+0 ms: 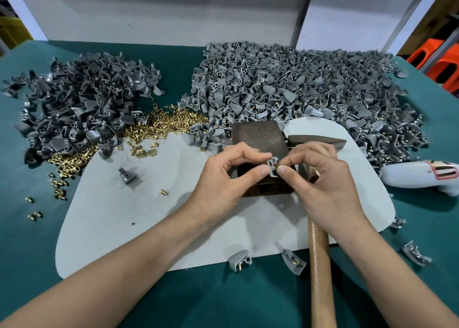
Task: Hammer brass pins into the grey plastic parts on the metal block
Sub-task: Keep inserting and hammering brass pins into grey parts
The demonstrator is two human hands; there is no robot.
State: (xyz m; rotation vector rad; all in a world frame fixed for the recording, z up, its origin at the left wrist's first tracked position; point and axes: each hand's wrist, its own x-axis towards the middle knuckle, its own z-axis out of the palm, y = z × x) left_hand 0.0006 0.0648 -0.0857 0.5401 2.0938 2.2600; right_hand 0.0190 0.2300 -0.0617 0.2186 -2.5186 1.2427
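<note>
A dark rusty metal block (258, 136) stands on a pale grey mat (139, 218) in the middle of the table. Over the block's near edge, my left hand (223, 183) pinches a small grey plastic part (272, 165) between thumb and fingers. My right hand (323, 178) pinches a brass pin (278, 165) against that part. A hammer lies under my right hand: its dark head (318, 140) pokes out beyond my fingers, and its wooden handle (320, 268) runs toward me.
A pile of dark grey parts (82, 104) lies at the left, a larger pile of parts with pins (310, 89) at the right, loose brass pins (159, 124) between them. Single parts (128, 176) lie about on the mat and green cloth. A white bottle (419, 176) lies right.
</note>
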